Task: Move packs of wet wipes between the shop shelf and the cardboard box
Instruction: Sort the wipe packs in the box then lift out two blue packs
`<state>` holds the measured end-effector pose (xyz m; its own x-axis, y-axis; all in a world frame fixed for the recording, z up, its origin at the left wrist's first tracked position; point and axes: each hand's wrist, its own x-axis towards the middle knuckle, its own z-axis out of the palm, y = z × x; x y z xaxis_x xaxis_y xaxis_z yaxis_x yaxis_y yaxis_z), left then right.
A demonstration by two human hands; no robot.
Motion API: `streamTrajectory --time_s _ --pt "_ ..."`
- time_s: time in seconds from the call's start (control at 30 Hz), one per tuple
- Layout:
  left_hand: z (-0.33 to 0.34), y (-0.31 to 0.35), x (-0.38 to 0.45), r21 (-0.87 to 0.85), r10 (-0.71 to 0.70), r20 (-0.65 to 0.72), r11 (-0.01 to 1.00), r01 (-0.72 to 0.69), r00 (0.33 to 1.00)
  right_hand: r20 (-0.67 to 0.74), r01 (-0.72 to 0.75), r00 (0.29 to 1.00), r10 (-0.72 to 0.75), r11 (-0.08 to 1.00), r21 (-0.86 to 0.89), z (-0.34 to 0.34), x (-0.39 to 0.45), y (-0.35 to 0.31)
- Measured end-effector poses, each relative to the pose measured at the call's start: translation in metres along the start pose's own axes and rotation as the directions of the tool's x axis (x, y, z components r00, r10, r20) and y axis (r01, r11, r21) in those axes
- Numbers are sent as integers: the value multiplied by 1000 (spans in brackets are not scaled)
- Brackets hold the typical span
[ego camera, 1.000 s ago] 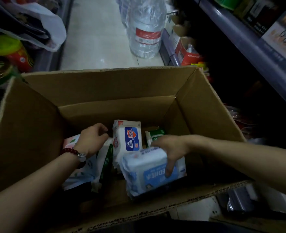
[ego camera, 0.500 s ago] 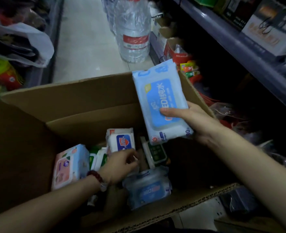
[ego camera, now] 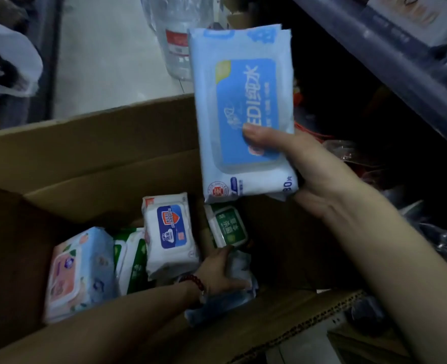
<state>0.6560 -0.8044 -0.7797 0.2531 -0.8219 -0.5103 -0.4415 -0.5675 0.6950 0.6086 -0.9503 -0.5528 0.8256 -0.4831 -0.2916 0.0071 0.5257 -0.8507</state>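
Observation:
My right hand point(ego camera: 314, 169) grips a large light-blue pack of wet wipes point(ego camera: 240, 101) upright, lifted above the far right corner of the open cardboard box point(ego camera: 91, 164). Down inside the box my left hand point(ego camera: 219, 271), a red bead bracelet at its wrist, closes on another pale blue pack point(ego camera: 240, 282) lying at the bottom. Beside it stand a white pack with a dark-blue lid point(ego camera: 169, 235), a green-lidded pack point(ego camera: 229, 225), a pink-and-blue pack point(ego camera: 77, 271) and green-and-white packs point(ego camera: 131, 258).
The dark shop shelf point(ego camera: 390, 56) runs along the right, with goods on and under it. A large water bottle point(ego camera: 177, 35) stands on the pale aisle floor behind the box. A white plastic bag point(ego camera: 12, 64) hangs at the left.
My right hand has lifted the light-blue pack out of the box and higher, toward the shelf. My left hand moved right across the box onto the pale blue pack at the bottom.

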Motion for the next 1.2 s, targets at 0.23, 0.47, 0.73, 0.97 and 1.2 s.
streamTrajectory --time_s 0.23,0.47,0.73,0.97,1.2 --pt "2 -32 13 181 -101 142 981 74 985 34 -1 999 6 990 -141 -3 -1 4" --pt "13 -46 16 224 -112 132 971 80 985 -4 -71 997 72 970 -234 -3 -2 9" --pt "35 -46 5 543 -61 -15 838 60 998 5 -75 997 78 970 -230 -3 -1 11" --pt "19 -39 -9 291 -53 -2 955 51 999 -6 -49 999 49 968 -245 -2 0 10" --pt "-51 -3 -35 -18 -8 -74 1000 7 997 10 -7 1000 10 966 -258 -8 5 13"
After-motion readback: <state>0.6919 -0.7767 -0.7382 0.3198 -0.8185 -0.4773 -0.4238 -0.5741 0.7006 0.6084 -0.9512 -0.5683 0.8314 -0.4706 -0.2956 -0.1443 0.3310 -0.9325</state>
